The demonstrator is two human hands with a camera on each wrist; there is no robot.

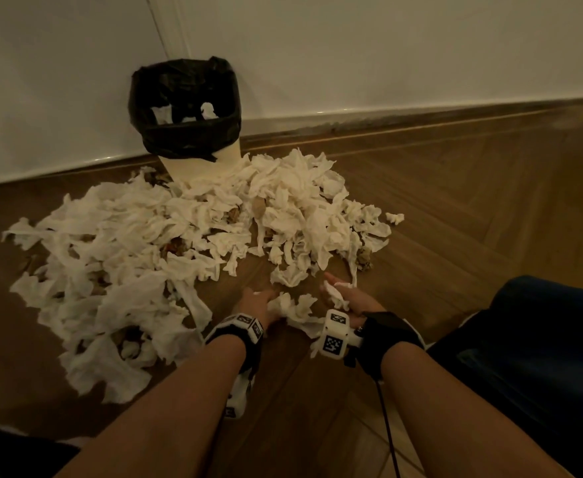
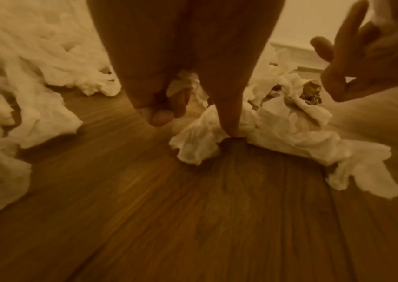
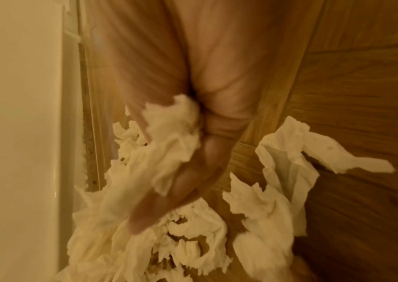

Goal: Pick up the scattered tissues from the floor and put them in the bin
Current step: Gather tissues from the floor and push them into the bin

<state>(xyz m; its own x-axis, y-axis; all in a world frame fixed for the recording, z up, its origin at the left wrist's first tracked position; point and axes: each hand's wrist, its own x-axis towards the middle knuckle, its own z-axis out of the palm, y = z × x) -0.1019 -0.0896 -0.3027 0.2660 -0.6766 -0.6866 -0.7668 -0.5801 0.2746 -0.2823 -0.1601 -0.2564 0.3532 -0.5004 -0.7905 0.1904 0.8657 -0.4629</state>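
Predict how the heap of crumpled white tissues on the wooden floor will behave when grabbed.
The heap of crumpled white tissues is probably floppy: pieces gripped by the right hand droop. It looks light, so handfuls likely compress. Loose overlapping sheets may trail or drop off.

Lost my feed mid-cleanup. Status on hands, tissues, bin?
Left hand and right hand each grip tissue. Big tissue pile on the floor. Bin upright beyond, few tissues inside. Pile crowds its base.
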